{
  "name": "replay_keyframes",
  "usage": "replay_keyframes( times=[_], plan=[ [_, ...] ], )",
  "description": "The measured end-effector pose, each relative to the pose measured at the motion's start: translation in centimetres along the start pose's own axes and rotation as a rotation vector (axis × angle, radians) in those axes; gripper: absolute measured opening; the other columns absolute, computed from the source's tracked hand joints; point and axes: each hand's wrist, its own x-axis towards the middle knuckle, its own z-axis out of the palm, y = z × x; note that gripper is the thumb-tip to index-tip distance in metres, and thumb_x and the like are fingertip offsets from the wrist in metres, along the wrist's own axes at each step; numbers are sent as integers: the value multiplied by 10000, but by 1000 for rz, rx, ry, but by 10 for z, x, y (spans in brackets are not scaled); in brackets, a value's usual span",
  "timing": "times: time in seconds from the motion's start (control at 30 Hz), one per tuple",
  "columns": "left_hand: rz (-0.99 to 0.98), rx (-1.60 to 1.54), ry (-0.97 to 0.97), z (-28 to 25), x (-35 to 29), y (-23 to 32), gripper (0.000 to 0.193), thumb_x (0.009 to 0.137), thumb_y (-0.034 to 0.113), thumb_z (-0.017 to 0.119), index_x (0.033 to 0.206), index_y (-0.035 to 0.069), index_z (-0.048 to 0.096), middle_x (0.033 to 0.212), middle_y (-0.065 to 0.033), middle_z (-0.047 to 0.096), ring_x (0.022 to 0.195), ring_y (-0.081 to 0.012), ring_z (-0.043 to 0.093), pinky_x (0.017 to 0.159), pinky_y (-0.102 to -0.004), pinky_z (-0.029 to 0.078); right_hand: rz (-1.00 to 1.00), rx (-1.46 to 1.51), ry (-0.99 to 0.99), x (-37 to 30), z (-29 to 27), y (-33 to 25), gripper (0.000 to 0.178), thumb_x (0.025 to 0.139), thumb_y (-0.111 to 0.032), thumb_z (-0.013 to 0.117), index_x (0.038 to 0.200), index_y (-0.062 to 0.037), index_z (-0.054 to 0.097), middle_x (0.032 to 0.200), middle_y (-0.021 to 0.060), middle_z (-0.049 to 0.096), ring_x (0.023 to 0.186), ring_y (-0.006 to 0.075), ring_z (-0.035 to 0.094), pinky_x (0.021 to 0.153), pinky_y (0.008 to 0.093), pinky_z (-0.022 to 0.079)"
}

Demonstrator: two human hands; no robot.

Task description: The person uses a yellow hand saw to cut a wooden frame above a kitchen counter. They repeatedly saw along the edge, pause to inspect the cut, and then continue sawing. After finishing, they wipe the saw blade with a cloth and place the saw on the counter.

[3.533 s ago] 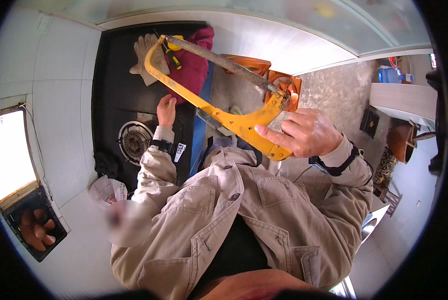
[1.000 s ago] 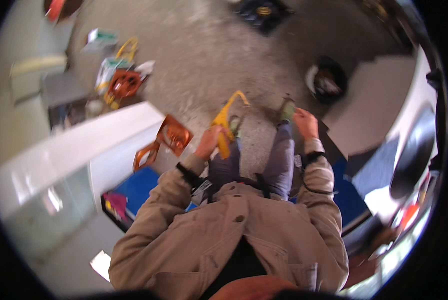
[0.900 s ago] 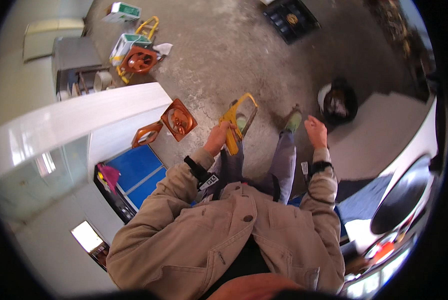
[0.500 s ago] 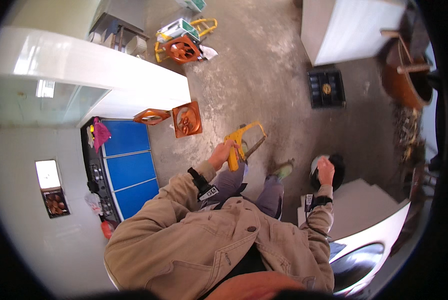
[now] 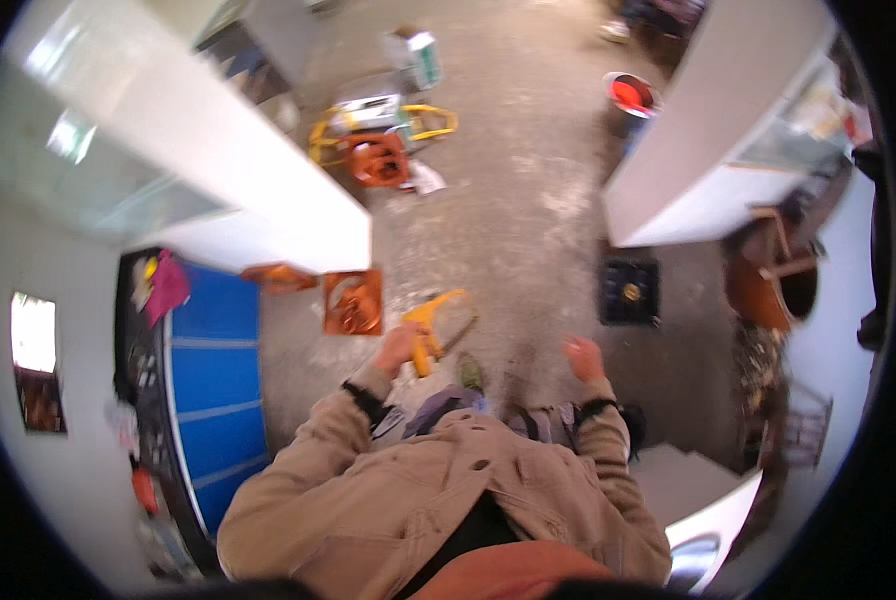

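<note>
My left hand (image 5: 395,348) is closed round the handle of a yellow hacksaw (image 5: 422,358), its bowed frame and dark blade pointing forward and to the right. It hangs over the floor in front of my legs. To the right, my right hand (image 5: 583,358) is held out over the floor with its fingers loosely curled. Nothing shows in it, though the picture is somewhat blurred. Nearest the saw lies an orange-brown square fan (image 5: 353,303). A second square fan (image 5: 281,277) leans beside it at the white wall end.
Ahead on the concrete floor (image 5: 513,200) stand another orange fan (image 5: 378,160), a yellow frame (image 5: 430,122) and a white-green box (image 5: 425,60). A black crate (image 5: 629,293) lies right, near a pale partition (image 5: 668,190) and brown vat (image 5: 758,285). Blue cabinets (image 5: 213,375) line the left.
My view has shifted forward, showing more floor ahead. The hacksaw stays in my left hand. My right hand has moved forward and inward, away from the black round object beside it earlier.
</note>
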Motion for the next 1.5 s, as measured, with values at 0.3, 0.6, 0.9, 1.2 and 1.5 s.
replay_keyframes(
  times=[0.3,0.6,0.9,1.2,1.5],
  plan=[
    [-93,-262,228,-92,27,13,440,1095,356,411,1059,-23,633,811,-112,655,674,-225,669,662,-350,559,150,-52,-149,112,16,-101,529,962,-432,550,1300,-50,685,1335,213,658,1224,410,610,1044,470,485],
    [-147,-308,400,-124,48,11,414,1101,375,406,1091,18,615,906,-114,666,763,-220,670,693,-350,555,26,-93,-346,248,28,-89,530,965,-426,574,1312,-40,677,1251,200,706,1158,410,650,995,484,508],
    [-171,-500,631,-91,56,48,396,1077,318,430,1082,-17,642,949,-140,675,780,-220,671,758,-360,555,-91,32,-382,428,-2,-103,447,919,-357,674,1214,-28,739,922,188,767,867,311,741,808,415,573],
    [-189,-657,880,-69,41,81,473,1049,380,495,1047,-49,694,866,-122,695,692,-225,681,662,-355,546,-18,128,-653,523,3,-199,469,967,-233,635,1338,52,639,958,120,759,719,141,680,594,273,534],
    [-298,-737,1159,-44,9,84,463,1058,404,468,1073,22,730,963,-113,711,785,-205,668,714,-347,555,-128,36,-920,556,64,-249,496,965,-238,656,1363,56,613,988,141,754,712,150,687,568,272,531]
  ],
)
